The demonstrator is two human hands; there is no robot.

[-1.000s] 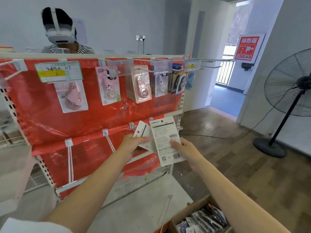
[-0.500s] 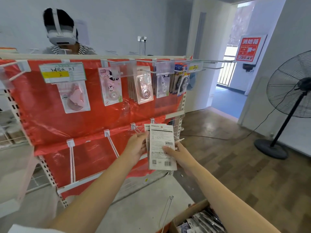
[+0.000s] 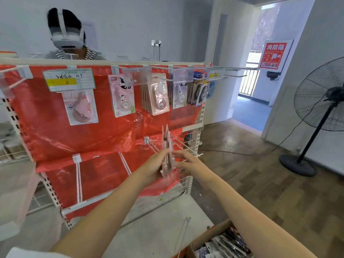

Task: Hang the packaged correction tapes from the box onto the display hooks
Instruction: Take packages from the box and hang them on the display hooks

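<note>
Correction tapes [image 3: 167, 155], edge-on at the rack's [image 3: 196, 127] lower right hooks [image 3: 183, 145], looked light, stiff-carded; we pinched them in our left hand [image 3: 155, 165], right hand's [image 3: 188, 162] fingers loosely spread beside them.

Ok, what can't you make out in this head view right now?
- Packages between the hands: edge-on and motion-blurred; count and whether they are on the hook unclear.
- Right hand: grip unclear, the packages hide its fingertips.
- Box: cut off by the bottom edge.
- Shelf label: handwriting too small.
</note>
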